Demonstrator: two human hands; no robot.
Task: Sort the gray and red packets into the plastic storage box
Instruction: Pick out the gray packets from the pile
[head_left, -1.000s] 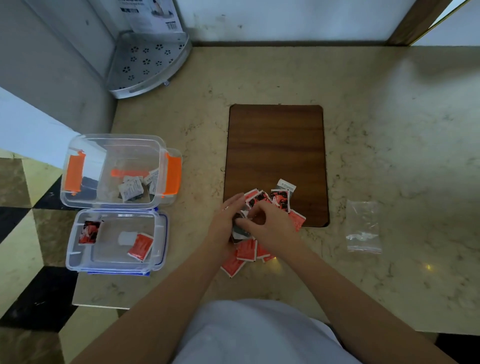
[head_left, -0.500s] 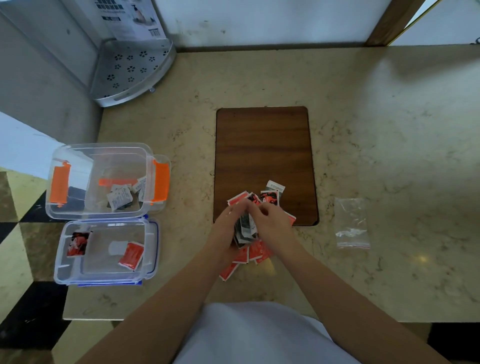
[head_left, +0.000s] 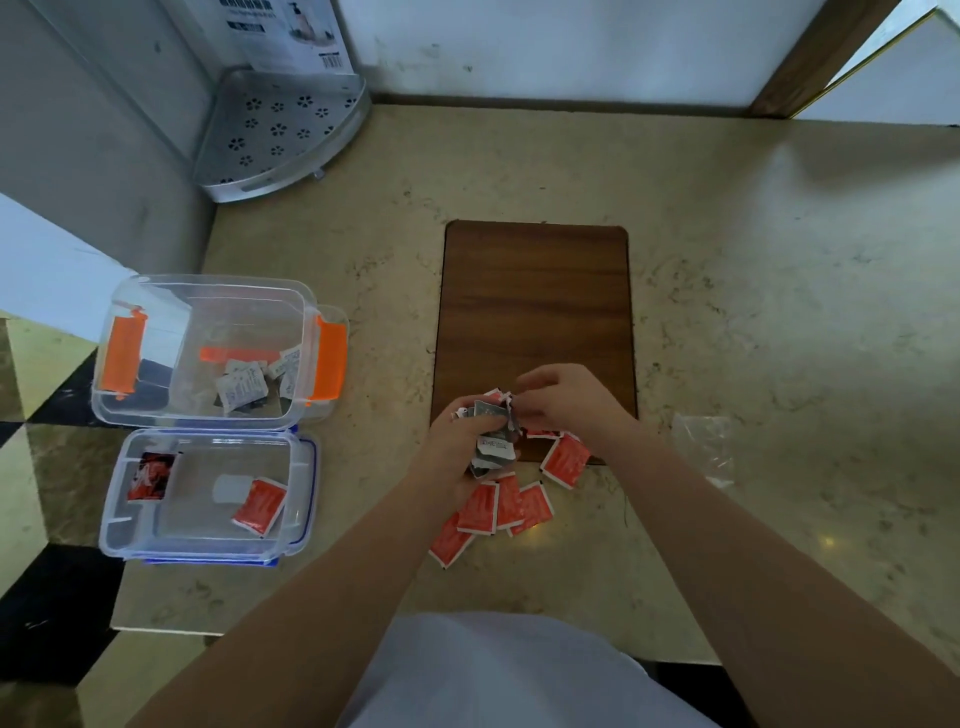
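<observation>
The sorting is partly done. The far box with orange clasps (head_left: 332, 358) holds a few gray packets (head_left: 243, 387), and the near box with the blue rim (head_left: 306, 483), just beside it at the left edge of the surface (head_left: 779, 312), holds two red packets (head_left: 258, 506). The left hand (head_left: 457, 452) grips a bunch of gray packets (head_left: 488, 447) over the near edge of the wooden board (head_left: 535, 301). The right hand (head_left: 566, 405), fingers curled, pinches at the top of that bunch. Several loose red packets (head_left: 511, 506) lie on the surface just below the hands, not yet boxed. So the held bunch and this red pile are left. A clear plastic bag (head_left: 704, 447) lies to the right
</observation>
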